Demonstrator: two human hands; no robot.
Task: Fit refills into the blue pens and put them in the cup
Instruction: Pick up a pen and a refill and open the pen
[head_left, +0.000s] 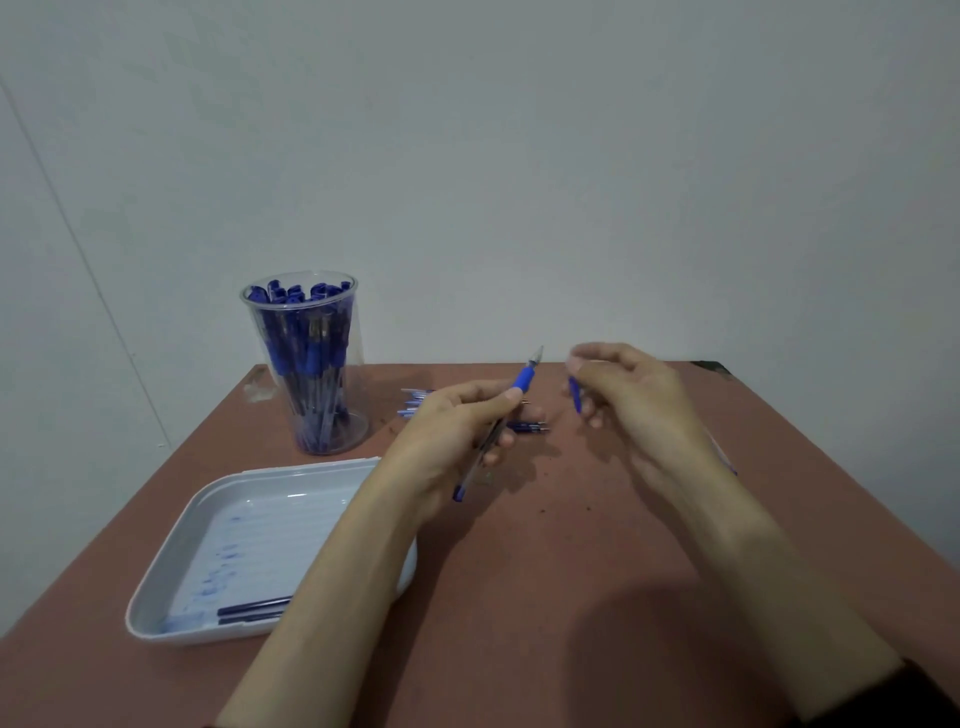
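Cup (355, 427): packed with pens (306, 332). Tray (291, 470): 2 refills (254, 609) to fit. My left hand (447, 436) grips 1 pen (523, 383); my right hand (641, 400) pinches a blue cap (575, 395).

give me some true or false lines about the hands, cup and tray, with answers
1. The left hand holds a pen. True.
2. The cup is empty. False: it stands packed with blue pens.
3. The tray has dark refills near its front edge. True.
4. The right hand is empty. False: it pinches a small blue piece.
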